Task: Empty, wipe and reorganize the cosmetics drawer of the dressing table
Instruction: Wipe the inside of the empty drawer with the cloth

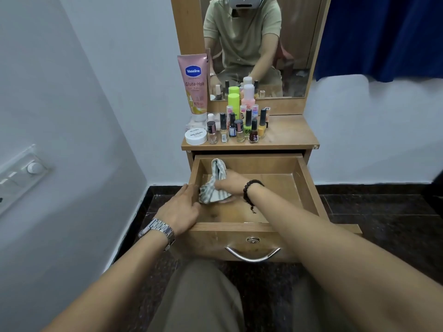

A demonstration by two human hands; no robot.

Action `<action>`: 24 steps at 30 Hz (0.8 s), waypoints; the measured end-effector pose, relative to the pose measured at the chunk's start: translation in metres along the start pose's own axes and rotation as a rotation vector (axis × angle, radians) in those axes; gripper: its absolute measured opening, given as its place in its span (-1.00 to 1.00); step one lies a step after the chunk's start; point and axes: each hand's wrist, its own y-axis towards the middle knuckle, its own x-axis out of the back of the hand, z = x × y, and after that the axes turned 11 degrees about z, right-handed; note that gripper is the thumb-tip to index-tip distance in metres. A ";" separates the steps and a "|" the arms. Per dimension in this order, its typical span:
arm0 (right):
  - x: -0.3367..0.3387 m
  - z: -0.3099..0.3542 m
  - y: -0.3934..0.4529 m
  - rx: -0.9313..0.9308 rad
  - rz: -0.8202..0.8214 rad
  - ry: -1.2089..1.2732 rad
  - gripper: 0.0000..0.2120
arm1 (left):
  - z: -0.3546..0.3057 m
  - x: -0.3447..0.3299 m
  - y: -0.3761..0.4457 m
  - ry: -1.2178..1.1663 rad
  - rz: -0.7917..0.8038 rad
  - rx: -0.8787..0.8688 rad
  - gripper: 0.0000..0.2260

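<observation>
The right hand point(230, 183) presses a soft, light striped cloth point(214, 185), fingers bunched on it, against the left rear floor of the open drawer point(309, 188), while the left hand point(179, 209), fingers curled over the drawer's left wall, steadies it; the limp cloth likely handles best gripped wadded.

Pale walls point(96, 68) met a dark speckled floor point(383, 224); a blue curtain point(383, 37) hung right, a switch panel point(21, 173) sat left.
</observation>
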 end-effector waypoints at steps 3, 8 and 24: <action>-0.017 0.006 0.020 -0.001 -0.027 0.285 -0.40 | 0.000 -0.001 -0.001 -0.030 -0.025 -0.027 -0.43; -0.028 0.019 0.042 0.032 -0.127 -0.128 -0.52 | 0.001 -0.004 0.004 -0.047 -0.091 0.016 -0.47; -0.042 0.012 0.012 0.035 0.093 -0.377 -0.75 | -0.002 -0.001 0.000 -0.117 -0.063 0.045 -0.32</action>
